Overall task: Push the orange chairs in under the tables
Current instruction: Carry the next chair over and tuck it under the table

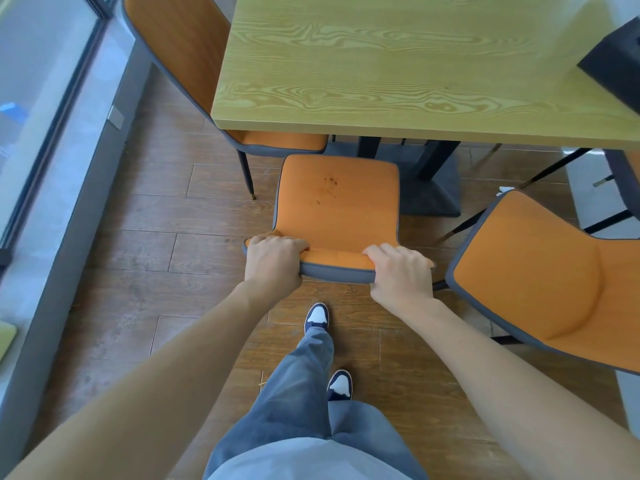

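An orange chair with grey piping stands right in front of me, its seat just short of the near edge of the yellow wood-grain table. My left hand grips the left end of its backrest top, and my right hand grips the right end. A second orange chair stands to the right, out from the table and turned at an angle. A third orange chair sits at the table's left side, its seat partly under the tabletop.
A black box rests on the table's right edge. The table's dark pedestal base stands on the wooden floor behind the seat. A glass wall with a grey sill runs along the left. My feet are behind the chair.
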